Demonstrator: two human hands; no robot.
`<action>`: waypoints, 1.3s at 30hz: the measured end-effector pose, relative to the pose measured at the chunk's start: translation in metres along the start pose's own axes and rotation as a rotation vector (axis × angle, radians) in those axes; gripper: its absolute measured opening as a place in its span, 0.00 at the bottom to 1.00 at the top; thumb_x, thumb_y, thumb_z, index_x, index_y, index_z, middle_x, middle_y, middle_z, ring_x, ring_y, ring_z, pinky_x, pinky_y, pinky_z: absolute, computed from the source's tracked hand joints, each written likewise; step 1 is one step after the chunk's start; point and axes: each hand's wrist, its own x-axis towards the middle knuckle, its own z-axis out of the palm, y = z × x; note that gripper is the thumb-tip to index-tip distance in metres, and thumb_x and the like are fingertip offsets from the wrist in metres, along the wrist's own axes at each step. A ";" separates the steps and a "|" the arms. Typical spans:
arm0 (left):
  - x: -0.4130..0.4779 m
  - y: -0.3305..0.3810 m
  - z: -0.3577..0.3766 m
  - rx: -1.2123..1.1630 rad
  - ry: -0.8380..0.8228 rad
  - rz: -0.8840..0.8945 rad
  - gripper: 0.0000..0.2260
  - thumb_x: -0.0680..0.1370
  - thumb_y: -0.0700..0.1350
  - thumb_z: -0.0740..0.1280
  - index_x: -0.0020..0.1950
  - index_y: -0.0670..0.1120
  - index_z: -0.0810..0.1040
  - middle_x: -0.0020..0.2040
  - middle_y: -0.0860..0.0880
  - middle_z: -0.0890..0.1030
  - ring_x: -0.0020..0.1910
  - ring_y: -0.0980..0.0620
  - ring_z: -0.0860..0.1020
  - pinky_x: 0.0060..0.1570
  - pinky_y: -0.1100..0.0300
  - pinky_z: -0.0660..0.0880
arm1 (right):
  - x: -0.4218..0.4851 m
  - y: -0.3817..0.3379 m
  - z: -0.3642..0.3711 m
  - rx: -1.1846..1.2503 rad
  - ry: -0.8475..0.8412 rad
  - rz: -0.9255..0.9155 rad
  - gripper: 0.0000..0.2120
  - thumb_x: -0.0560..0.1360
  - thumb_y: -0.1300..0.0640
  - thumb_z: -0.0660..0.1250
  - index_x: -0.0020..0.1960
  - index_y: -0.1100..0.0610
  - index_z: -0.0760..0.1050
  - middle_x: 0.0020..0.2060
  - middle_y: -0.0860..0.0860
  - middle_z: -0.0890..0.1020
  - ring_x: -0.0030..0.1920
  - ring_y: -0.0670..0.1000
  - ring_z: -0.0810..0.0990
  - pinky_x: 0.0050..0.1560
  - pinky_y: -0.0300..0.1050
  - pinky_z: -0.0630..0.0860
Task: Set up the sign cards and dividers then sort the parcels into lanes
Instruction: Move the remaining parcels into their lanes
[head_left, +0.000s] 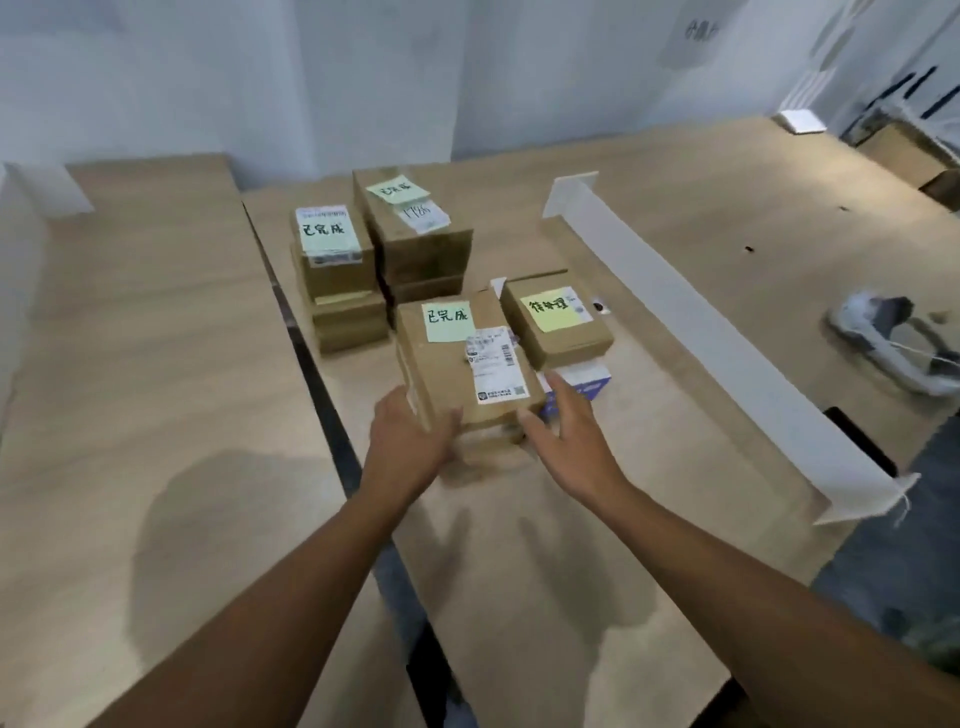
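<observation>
Parcel (462, 364) with a green note (448, 321) on its lid is held near the middle of the table (675, 519), just left of a smaller parcel with a yellow note (556, 327). It is gripped at its near end from both sides: the left hand (410, 441) is wrapped round the near left corner, and the right hand (571, 436) is set against the near right corner, thumb on the near face and fingers along the side. More cardboard is seen directly beneath it, so whether it is lifted or resting cannot be told.

Two stacks (337, 291) with similar notes stand farther away to the left, and a white divider (701, 332) runs from far to near on the right. The step in hand is judged to be carrying this parcel to its lane. It is best kept level, with even pressure from both sides, so that the note and the shipping label stay readable. The green note should be matched against the stacks before the parcel is set down squarely, and the white and blue box (592, 382) under the right fingers should not be dragged along
</observation>
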 end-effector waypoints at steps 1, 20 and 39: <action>0.014 0.000 0.006 -0.012 0.006 -0.015 0.35 0.77 0.60 0.70 0.77 0.44 0.65 0.75 0.44 0.68 0.71 0.46 0.70 0.59 0.61 0.64 | 0.019 0.002 0.001 -0.024 -0.030 0.006 0.32 0.80 0.42 0.65 0.80 0.39 0.56 0.75 0.49 0.66 0.73 0.46 0.66 0.72 0.48 0.68; 0.029 0.018 0.038 -0.103 0.125 -0.127 0.38 0.71 0.65 0.70 0.77 0.58 0.60 0.60 0.58 0.76 0.51 0.59 0.78 0.43 0.67 0.73 | 0.074 0.018 0.007 -0.023 -0.077 -0.126 0.33 0.79 0.41 0.66 0.80 0.40 0.56 0.68 0.51 0.69 0.62 0.48 0.73 0.57 0.45 0.74; -0.306 -0.009 -0.192 -0.084 0.888 -0.123 0.41 0.68 0.69 0.72 0.77 0.56 0.64 0.65 0.58 0.78 0.58 0.56 0.78 0.53 0.61 0.76 | -0.164 -0.203 0.087 0.231 -0.531 -0.824 0.34 0.76 0.42 0.67 0.77 0.37 0.55 0.63 0.44 0.67 0.55 0.23 0.67 0.48 0.18 0.65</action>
